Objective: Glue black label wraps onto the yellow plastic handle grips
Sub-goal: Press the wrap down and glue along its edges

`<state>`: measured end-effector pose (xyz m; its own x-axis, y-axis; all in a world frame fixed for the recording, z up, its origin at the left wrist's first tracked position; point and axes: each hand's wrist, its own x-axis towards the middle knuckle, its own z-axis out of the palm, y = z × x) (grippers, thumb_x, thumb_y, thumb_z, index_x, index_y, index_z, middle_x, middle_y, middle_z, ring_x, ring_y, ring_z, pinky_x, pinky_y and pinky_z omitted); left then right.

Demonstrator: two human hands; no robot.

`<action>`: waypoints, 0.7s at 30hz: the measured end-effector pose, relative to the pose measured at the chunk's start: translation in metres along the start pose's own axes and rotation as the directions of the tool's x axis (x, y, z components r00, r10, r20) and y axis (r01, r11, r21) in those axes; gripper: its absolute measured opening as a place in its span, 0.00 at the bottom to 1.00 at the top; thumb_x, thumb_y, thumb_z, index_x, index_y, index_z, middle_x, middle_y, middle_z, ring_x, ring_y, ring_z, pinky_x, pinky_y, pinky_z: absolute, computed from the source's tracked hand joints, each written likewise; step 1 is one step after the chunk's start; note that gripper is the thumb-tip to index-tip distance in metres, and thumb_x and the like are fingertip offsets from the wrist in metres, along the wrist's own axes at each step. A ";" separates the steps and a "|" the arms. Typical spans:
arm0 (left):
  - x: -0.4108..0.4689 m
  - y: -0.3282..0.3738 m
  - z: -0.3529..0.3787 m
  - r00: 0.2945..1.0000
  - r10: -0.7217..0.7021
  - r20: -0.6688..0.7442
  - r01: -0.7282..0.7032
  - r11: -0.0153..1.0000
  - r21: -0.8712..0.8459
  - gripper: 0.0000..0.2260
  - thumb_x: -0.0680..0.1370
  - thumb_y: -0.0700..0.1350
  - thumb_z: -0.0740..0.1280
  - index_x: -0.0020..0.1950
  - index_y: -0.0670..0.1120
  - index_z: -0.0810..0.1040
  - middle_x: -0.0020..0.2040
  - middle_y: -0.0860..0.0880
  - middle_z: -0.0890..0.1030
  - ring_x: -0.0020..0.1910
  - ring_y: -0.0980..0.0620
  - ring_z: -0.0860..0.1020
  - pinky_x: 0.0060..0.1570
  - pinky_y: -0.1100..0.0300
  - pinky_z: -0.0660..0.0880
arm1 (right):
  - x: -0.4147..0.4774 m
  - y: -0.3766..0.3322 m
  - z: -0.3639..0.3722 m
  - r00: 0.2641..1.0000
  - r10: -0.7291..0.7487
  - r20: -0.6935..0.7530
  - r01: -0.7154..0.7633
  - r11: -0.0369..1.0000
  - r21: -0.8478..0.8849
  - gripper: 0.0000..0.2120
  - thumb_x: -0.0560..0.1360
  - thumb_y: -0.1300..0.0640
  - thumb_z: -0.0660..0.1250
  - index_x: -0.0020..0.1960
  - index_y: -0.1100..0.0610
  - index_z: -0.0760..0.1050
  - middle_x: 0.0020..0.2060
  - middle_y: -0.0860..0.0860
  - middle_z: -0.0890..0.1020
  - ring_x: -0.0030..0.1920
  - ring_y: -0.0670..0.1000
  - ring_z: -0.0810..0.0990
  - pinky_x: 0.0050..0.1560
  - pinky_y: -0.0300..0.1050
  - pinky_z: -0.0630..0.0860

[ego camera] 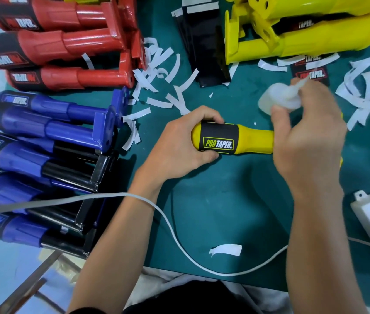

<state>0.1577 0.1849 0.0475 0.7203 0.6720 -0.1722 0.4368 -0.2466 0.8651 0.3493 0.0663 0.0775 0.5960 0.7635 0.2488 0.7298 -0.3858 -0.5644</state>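
Yellow plastic handle grip lies mid green mat, long axis left-right, black label wrap end clenched in left hand; right hand pinches blurred white glue bottle; free mat near-side, blue handle stack crowds left.

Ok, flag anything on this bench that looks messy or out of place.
White paper strips litter the green mat, one stray near the front. A white cable drapes over the forearm of the left hand gripping the yellow grip and could snag. The black label wrap looks straight. The right hand holds a blurred white object.
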 end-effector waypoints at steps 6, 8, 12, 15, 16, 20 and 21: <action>0.000 0.003 0.000 0.999 -0.040 -0.029 0.041 0.999 0.015 0.25 0.65 0.46 0.80 0.58 0.60 0.76 0.56 0.58 0.82 0.51 0.54 0.81 0.53 0.57 0.79 | -0.019 -0.004 -0.013 0.990 0.018 -0.139 0.004 0.988 0.156 0.12 0.76 0.59 0.70 0.57 0.57 0.73 0.44 0.40 0.73 0.38 0.47 0.71 0.41 0.41 0.69; -0.001 0.004 -0.001 0.998 -0.040 -0.049 0.041 0.999 0.023 0.25 0.64 0.48 0.81 0.57 0.61 0.77 0.55 0.58 0.82 0.49 0.55 0.81 0.51 0.59 0.78 | -0.019 -0.001 -0.016 0.992 0.018 -0.122 -0.002 0.991 0.132 0.12 0.72 0.60 0.72 0.54 0.57 0.74 0.42 0.41 0.72 0.39 0.50 0.72 0.40 0.48 0.72; -0.001 0.004 -0.001 0.997 -0.040 -0.058 0.042 0.999 0.026 0.25 0.63 0.47 0.81 0.57 0.62 0.78 0.52 0.58 0.81 0.47 0.57 0.80 0.48 0.65 0.75 | -0.018 0.004 -0.021 0.999 -0.023 -0.036 0.029 0.984 0.173 0.12 0.71 0.63 0.70 0.54 0.58 0.78 0.46 0.46 0.77 0.45 0.52 0.74 0.46 0.45 0.71; -0.001 0.005 -0.002 0.999 -0.020 -0.047 0.021 0.999 0.033 0.26 0.64 0.46 0.82 0.58 0.60 0.78 0.54 0.59 0.81 0.49 0.56 0.80 0.51 0.63 0.76 | -0.017 0.012 -0.027 0.997 -0.053 0.061 0.035 0.963 0.266 0.13 0.74 0.64 0.70 0.58 0.58 0.80 0.49 0.45 0.79 0.48 0.52 0.77 0.51 0.48 0.74; -0.001 0.007 -0.002 0.999 -0.005 -0.046 0.006 1.000 0.028 0.26 0.64 0.46 0.82 0.58 0.59 0.78 0.55 0.59 0.81 0.51 0.56 0.80 0.53 0.61 0.76 | -0.017 0.014 -0.029 0.996 -0.050 0.078 0.026 0.960 0.280 0.13 0.75 0.64 0.71 0.59 0.57 0.80 0.49 0.44 0.80 0.49 0.51 0.78 0.51 0.48 0.75; -0.004 0.009 -0.004 0.993 0.104 -0.058 -0.103 0.995 0.010 0.20 0.67 0.46 0.79 0.57 0.54 0.79 0.59 0.55 0.82 0.59 0.49 0.79 0.59 0.54 0.75 | -0.016 0.016 -0.029 0.999 -0.005 0.043 -0.007 0.958 0.285 0.13 0.76 0.62 0.71 0.60 0.55 0.81 0.48 0.39 0.78 0.48 0.47 0.77 0.49 0.43 0.74; -0.005 0.008 -0.005 0.990 0.126 -0.059 -0.124 0.992 0.039 0.18 0.68 0.44 0.79 0.56 0.53 0.79 0.59 0.55 0.82 0.59 0.49 0.79 0.59 0.53 0.75 | -0.016 0.016 -0.028 0.999 0.004 0.033 -0.014 0.959 0.283 0.12 0.76 0.61 0.72 0.59 0.56 0.81 0.47 0.39 0.78 0.46 0.47 0.77 0.48 0.42 0.74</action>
<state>0.1553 0.1830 0.0577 0.7366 0.6755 -0.0339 0.3648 -0.3546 0.8609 0.3605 0.0335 0.0867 0.5877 0.7786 0.2199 0.5971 -0.2341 -0.7672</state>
